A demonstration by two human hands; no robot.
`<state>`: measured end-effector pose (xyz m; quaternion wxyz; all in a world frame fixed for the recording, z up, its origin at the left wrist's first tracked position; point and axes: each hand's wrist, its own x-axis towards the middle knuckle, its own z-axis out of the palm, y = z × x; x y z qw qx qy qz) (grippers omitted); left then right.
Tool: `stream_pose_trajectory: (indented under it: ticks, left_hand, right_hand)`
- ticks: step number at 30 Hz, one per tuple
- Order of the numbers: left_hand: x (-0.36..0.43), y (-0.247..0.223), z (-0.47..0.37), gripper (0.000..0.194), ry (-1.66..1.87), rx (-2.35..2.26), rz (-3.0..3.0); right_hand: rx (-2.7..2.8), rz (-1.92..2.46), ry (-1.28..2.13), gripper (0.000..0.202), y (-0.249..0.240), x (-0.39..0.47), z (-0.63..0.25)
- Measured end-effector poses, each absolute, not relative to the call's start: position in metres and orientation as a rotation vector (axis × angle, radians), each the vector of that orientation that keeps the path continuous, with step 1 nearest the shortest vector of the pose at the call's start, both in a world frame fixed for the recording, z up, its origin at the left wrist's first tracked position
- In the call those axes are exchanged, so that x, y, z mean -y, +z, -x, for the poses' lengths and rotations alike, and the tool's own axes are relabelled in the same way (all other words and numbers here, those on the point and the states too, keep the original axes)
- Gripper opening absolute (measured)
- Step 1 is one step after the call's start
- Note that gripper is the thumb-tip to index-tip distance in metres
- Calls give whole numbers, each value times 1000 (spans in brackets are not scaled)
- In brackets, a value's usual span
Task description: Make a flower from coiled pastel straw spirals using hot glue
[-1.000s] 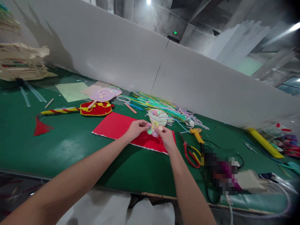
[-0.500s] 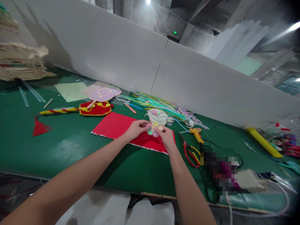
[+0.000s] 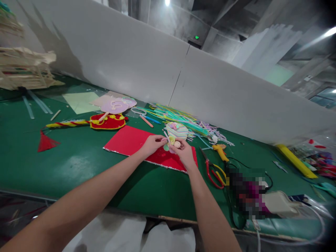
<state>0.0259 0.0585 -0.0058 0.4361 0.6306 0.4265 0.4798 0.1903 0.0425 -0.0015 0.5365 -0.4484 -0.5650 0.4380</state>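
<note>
Above a red board (image 3: 125, 140), my left hand (image 3: 153, 146) and my right hand (image 3: 185, 153) meet at a small pastel flower (image 3: 172, 140). Its round coiled petals show yellow, pink, green and cream. Fingers of the left hand pinch its left side, while thumb and fingers of the right grip the side with the cream coil. A thin pale strip sticks up from the flower near the left fingertips. Just behind lies a striped round piece (image 3: 177, 131) with small pink flowers on it. Fingers hide part of the flower.
Behind the hands lies a heap of coloured strips (image 3: 181, 119). Red-handled scissors (image 3: 210, 171) and a yellow glue gun (image 3: 220, 152) lie at right. A red-and-yellow tasselled ornament (image 3: 107, 121) and a lilac piece (image 3: 115, 105) are at left, before a grey partition (image 3: 126, 59).
The flower has turned and tilted between my fingers, so the cream coil shows more fully and a pale strip now stands up. Both hands stay in nearly the same place.
</note>
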Motion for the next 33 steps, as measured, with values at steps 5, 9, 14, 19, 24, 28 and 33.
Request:
stream_pose_trajectory:
  ticks: [5,9,14,19,24,28,33]
  left_hand:
    - [-58,-7,-27,30,1214,-1044,-1567]
    - [-58,-6,-30,32,1238,-982,-1561]
    - [-59,-5,-28,26,1296,-993,-1534]
    - [-62,-8,-26,25,1335,-994,-1460]
    - [-64,-10,-27,30,1376,-977,-1334]
    - [-62,-8,-29,27,1375,-962,-1271]
    - [-61,-5,-29,16,1360,-966,-1174]
  right_hand:
    - [1331,1069,1042,35,-3,-43,-191]
    - [1319,1060,1064,37,-4,-45,-192]
    - [1311,1052,1077,37,-5,-46,-191]
    - [1307,1051,1119,33,-4,-46,-191]
    - [1317,1035,1149,29,-6,-47,-192]
    - [1329,1027,1180,32,-6,-45,-191]
    - [1299,1021,1193,32,-5,-43,-190]
